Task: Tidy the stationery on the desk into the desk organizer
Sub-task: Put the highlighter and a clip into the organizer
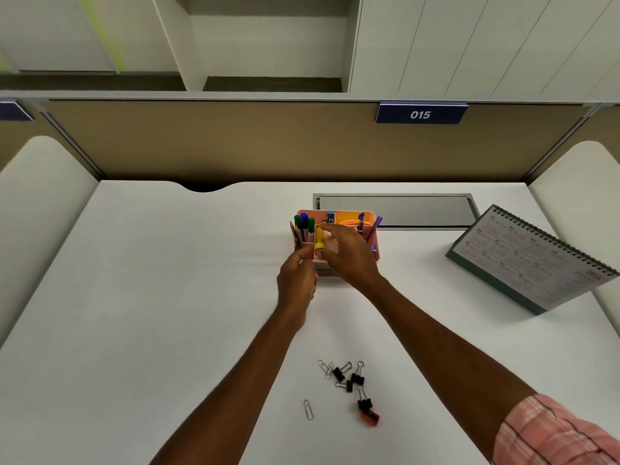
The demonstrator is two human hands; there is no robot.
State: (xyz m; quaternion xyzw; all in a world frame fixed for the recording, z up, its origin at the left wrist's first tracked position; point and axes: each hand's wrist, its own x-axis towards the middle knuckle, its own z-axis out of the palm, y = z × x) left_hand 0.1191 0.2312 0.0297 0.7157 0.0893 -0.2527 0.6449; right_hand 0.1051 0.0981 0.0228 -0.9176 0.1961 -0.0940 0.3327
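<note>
A pink desk organizer [349,214] stands mid-desk. Its left slot holds green and blue pens [304,223]; purple and blue pens [376,224] lean at its right, and a small blue stapler [331,217] sits at the back. My right hand [350,260] reaches over the organizer and pinches a yellow highlighter [319,239] standing in a front compartment. My left hand [297,281] is curled, its fingers on the organizer's front left corner. Near me lie paper clips [325,368], black binder clips [350,377] and an orange sharpener [370,417].
A spiral desk calendar [533,263] stands at the right. A grey cable-tray lid [396,209] is set into the white desk [167,280] right behind the organizer. A tan partition wall with a "015" sign [421,114] closes the back.
</note>
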